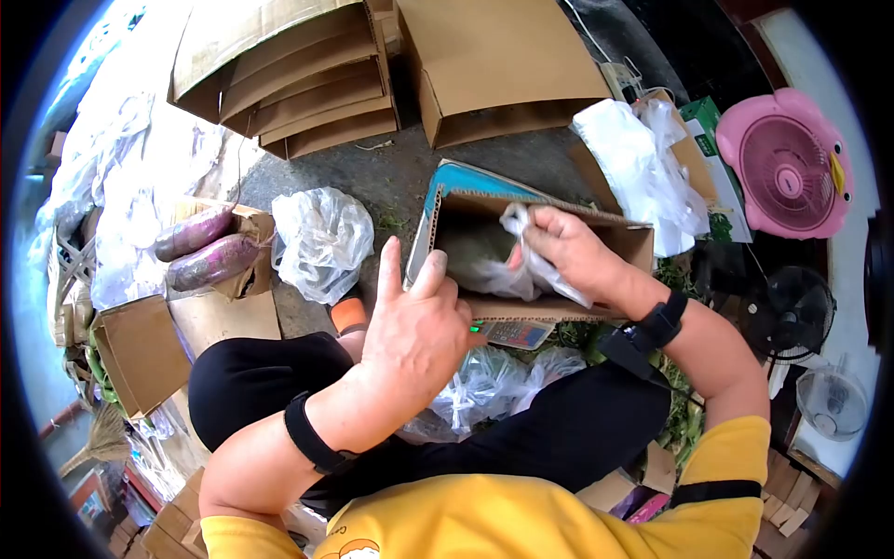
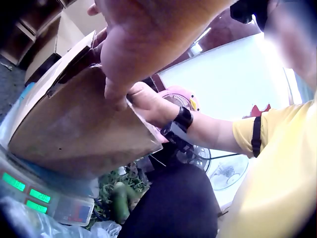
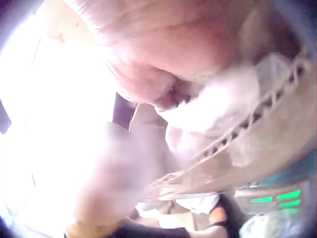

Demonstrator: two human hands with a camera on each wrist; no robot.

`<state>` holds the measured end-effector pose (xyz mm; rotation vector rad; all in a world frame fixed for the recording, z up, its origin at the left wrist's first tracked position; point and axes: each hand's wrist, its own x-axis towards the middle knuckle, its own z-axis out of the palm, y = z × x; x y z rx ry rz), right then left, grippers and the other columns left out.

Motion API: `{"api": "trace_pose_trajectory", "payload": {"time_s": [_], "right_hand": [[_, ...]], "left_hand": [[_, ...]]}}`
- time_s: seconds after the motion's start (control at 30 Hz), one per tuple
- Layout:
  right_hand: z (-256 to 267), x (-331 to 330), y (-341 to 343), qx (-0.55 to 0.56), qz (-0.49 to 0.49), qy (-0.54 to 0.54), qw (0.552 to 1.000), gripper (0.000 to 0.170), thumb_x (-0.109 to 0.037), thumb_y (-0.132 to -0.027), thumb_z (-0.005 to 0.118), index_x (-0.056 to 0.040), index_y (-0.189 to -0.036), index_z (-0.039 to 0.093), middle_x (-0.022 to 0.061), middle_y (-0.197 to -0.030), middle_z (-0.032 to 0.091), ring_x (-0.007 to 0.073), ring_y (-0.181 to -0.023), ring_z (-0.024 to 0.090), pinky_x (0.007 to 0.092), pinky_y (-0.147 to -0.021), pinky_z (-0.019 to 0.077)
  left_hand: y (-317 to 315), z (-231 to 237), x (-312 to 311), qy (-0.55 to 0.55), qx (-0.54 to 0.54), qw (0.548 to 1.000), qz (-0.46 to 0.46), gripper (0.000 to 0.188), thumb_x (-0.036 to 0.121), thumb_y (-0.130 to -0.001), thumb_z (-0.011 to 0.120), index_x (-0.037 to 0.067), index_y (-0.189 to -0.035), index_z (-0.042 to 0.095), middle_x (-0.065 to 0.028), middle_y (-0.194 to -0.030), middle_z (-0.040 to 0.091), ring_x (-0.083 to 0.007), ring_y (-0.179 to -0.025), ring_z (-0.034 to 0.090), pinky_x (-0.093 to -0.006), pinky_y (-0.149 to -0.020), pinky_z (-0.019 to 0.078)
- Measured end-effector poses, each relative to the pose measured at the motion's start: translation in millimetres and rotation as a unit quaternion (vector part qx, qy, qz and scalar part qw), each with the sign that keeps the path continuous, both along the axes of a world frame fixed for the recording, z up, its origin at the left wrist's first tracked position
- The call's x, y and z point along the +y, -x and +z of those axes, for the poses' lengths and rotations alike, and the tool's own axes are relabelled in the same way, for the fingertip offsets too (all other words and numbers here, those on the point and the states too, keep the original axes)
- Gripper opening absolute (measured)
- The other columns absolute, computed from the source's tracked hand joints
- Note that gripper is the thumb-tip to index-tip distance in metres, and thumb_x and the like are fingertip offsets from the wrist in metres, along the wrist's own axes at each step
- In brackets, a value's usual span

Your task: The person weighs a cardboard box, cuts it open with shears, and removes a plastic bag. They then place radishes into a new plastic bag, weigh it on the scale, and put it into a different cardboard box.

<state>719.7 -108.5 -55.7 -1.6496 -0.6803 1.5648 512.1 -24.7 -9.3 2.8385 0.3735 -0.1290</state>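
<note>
Now my R hand (image 1: pixel 579 250) pinches a translucent white plastic bag (image 1: pixel 542 277) inside a brown cardboard box (image 2: pixel 74 124); prob. slippery, bottom-heavy, best gathered up top. L hand (image 1: pixel 414 326): two fingers out, grip unclear.

Carton (image 1: pixel 637 246) on a digital scale (image 1: pixel 523 334), plastic bag (image 1: pixel 518 279) inside it, second plastic bag (image 1: pixel 321 244) past the scale's left edge, cardboard boxes (image 1: pixel 517 47) behind the scale

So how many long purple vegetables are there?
2, side by side at left amid brown cardboard: the farther long purple vegetable and the nearer long purple vegetable. Others may be hidden.
</note>
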Motion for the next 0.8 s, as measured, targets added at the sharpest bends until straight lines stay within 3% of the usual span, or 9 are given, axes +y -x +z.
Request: {"api": "trace_pose_trajectory", "payload": {"time_s": [0.1, 0.17, 0.23, 0.3, 0.37, 0.5, 0.57, 0.67, 0.8], "right_hand": [[-7, -3, 12, -0.030, -0.100, -0.063, 0.993, 0.016, -0.016, -0.092, 0.043, -0.0040, -0.087, 0.053, 0.0020, -0.069, 0.054, 0.0078, -0.064, 0.047, 0.0225, -0.063, 0.0378], [0, -7, 18, -0.037, -0.139, -0.046, 0.988, 0.015, -0.014, -0.092, 0.044, -0.0038, -0.087, 0.053, 0.0025, -0.067, 0.053, 0.0084, -0.063, 0.047, 0.0223, -0.062, 0.0366], [16, -13, 14, -0.032, -0.168, -0.063, 0.983, 0.014, -0.014, -0.092, 0.045, -0.0040, -0.086, 0.053, 0.0026, -0.066, 0.053, 0.0084, -0.062, 0.047, 0.0219, -0.061, 0.0361], [40, -19, 7, -0.014, -0.216, -0.089, 0.972, 0.011, -0.013, -0.092, 0.048, -0.0052, -0.085, 0.051, 0.0009, -0.065, 0.053, 0.0083, -0.058, 0.050, 0.0198, -0.062, 0.0392], [68, -23, 1, -0.038, -0.232, -0.114, 0.965, 0.011, -0.013, -0.092, 0.048, -0.0050, -0.086, 0.051, 0.0007, -0.063, 0.052, 0.0083, -0.060, 0.052, 0.0198, -0.061, 0.0403], [109, -25, 6, -0.065, -0.225, -0.164, 0.958, 0.012, -0.012, -0.091, 0.048, -0.0020, -0.087, 0.053, 0.0024, -0.065, 0.053, 0.0084, -0.060, 0.048, 0.0210, -0.062, 0.0387], [134, -23, 6, -0.045, -0.254, -0.204, 0.945, 0.012, -0.009, -0.090, 0.047, 0.0013, -0.087, 0.052, 0.0016, -0.063, 0.048, 0.0106, -0.058, 0.047, 0.0259, -0.058, 0.0434], [166, -24, -4, -0.023, -0.251, -0.273, 0.928, 0.012, -0.009, -0.090, 0.048, 0.0029, -0.090, 0.051, -0.0007, -0.061, 0.043, 0.0088, -0.055, 0.042, 0.0217, -0.056, 0.0389], [218, -31, -7, -0.107, -0.215, -0.363, 0.900, 0.014, -0.011, -0.092, 0.047, 0.0022, -0.093, 0.051, -0.0035, -0.063, 0.040, 0.0066, -0.057, 0.039, 0.0191, -0.059, 0.0364]], "left_hand": [[-1, -6, -1, -0.038, 0.004, 0.999, -0.012, 0.021, 0.028, -0.071, 0.067, 0.007, -0.074, 0.067, -0.0063, -0.081, 0.054, -0.0255, -0.111, 0.042, -0.0586, -0.103, 0.0171], [-3, -6, -1, -0.049, 0.012, 0.999, -0.018, 0.018, 0.026, -0.070, 0.067, 0.008, -0.073, 0.066, -0.0062, -0.080, 0.055, -0.0251, -0.108, 0.043, -0.0569, -0.104, 0.0166], [-3, -7, -2, -0.034, 0.013, 0.999, -0.025, 0.013, 0.013, -0.071, 0.055, 0.008, -0.071, 0.067, -0.0057, -0.075, 0.057, -0.0248, -0.098, 0.047, -0.0587, -0.105, 0.0154], [-2, -11, -2, -0.042, -0.002, 0.999, -0.026, 0.012, 0.013, -0.070, 0.056, 0.008, -0.070, 0.067, -0.0054, -0.072, 0.056, -0.0243, -0.094, 0.048, -0.0577, -0.105, 0.0160], [-2, -15, -4, -0.050, -0.010, 0.998, -0.026, 0.007, 0.015, -0.068, 0.063, 0.009, -0.065, 0.064, -0.0056, -0.072, 0.053, -0.0241, -0.093, 0.048, -0.0546, -0.104, 0.0188], [-2, -20, -6, -0.035, -0.019, 0.999, -0.024, 0.011, 0.017, -0.069, 0.063, 0.008, -0.064, 0.063, -0.0059, -0.067, 0.055, -0.0241, -0.089, 0.050, -0.0543, -0.103, 0.0220], [-2, -22, -5, -0.041, -0.029, 0.998, -0.040, 0.012, 0.020, -0.070, 0.063, 0.009, -0.065, 0.064, -0.0050, -0.068, 0.057, -0.0240, -0.088, 0.050, -0.0504, -0.098, 0.0278], [-4, -27, -6, -0.072, -0.015, 0.996, -0.057, 0.013, 0.024, -0.072, 0.061, 0.012, -0.069, 0.065, -0.0019, -0.072, 0.060, -0.0221, -0.088, 0.051, -0.0394, -0.082, 0.0346], [-8, -31, -8, -0.075, -0.012, 0.995, -0.058, 0.010, 0.022, -0.071, 0.060, 0.013, -0.070, 0.064, 0.0000, -0.073, 0.060, -0.0205, -0.087, 0.051, -0.0345, -0.076, 0.0374]]}}
